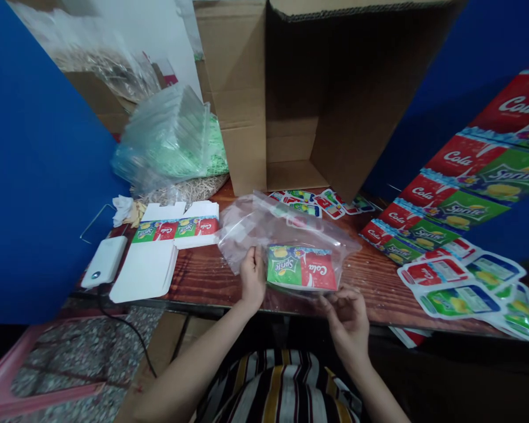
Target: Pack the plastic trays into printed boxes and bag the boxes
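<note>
One clear bag (247,220) surrounds the printed carton (300,268); my right fingers (349,295) pinch its edge, best kept taut; whether my left fingers (251,271) grip, I can't tell.

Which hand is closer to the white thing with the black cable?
The left hand. It's right of the white thing, past the white cartons; the right hand is even farther right.

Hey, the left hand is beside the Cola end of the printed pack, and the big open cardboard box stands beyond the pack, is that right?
Not quite: in the head view, the left hand is beside the Sprite end of the printed pack. The big open cardboard box does stand beyond it.
</note>
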The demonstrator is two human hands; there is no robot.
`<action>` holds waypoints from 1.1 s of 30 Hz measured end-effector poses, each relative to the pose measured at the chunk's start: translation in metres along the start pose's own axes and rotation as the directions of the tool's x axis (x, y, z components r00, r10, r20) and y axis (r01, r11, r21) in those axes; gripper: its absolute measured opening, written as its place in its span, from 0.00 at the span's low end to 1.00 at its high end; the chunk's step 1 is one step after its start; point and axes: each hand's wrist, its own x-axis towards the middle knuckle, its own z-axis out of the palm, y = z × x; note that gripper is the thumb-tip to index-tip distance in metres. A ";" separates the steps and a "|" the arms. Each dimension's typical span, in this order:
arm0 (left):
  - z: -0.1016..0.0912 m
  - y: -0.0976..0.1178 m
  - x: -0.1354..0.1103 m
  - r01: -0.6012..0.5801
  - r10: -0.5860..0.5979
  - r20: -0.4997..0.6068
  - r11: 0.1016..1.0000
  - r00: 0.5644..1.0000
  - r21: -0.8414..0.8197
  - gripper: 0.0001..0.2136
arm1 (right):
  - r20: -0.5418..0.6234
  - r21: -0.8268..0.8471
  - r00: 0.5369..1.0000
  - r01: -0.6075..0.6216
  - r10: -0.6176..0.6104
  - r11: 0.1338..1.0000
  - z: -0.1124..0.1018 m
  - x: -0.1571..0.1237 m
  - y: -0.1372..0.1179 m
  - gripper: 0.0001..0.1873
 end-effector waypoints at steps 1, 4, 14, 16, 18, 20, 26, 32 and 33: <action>0.000 0.000 -0.001 -0.005 0.005 -0.004 1.000 1.000 -0.003 0.19 | 0.002 0.004 1.000 -0.001 0.001 1.000 0.000 0.000 0.001 0.15; -0.001 0.002 -0.007 -0.034 0.036 -0.057 0.998 0.998 0.044 0.20 | -0.009 0.025 1.000 -0.006 0.006 1.000 -0.002 -0.001 0.003 0.16; -0.009 -0.010 -0.028 -0.121 0.149 -0.123 0.971 0.981 0.206 0.17 | 0.054 -0.005 0.992 -0.112 0.112 0.994 -0.011 -0.001 0.024 0.16; -0.010 -0.014 -0.025 -0.148 0.185 -0.134 0.957 0.974 0.250 0.17 | 0.086 0.009 0.985 -0.148 0.147 0.989 -0.012 0.001 0.027 0.17; -0.009 -0.019 -0.021 -0.160 0.205 -0.142 0.947 0.968 0.278 0.17 | 0.108 0.014 0.979 -0.177 0.174 0.984 -0.014 0.003 0.028 0.18; -0.008 -0.024 -0.017 -0.157 0.201 -0.122 0.940 0.972 0.302 0.17 | 0.103 -0.019 0.981 -0.165 0.166 0.986 -0.015 0.004 0.030 0.17; -0.008 -0.033 -0.008 -0.099 0.113 -0.013 0.920 0.994 0.380 0.16 | 0.123 -0.136 0.979 -0.144 0.161 0.980 -0.020 0.008 0.037 0.16; -0.016 -0.029 -0.003 -0.072 0.079 0.001 0.909 0.997 0.412 0.20 | 0.264 -0.190 0.937 -0.184 0.231 0.964 -0.028 0.017 0.035 0.19; -0.018 -0.028 -0.004 -0.073 0.094 -0.035 0.917 0.995 0.391 0.22 | 0.281 -0.208 0.935 -0.162 0.218 0.965 -0.031 0.019 0.030 0.20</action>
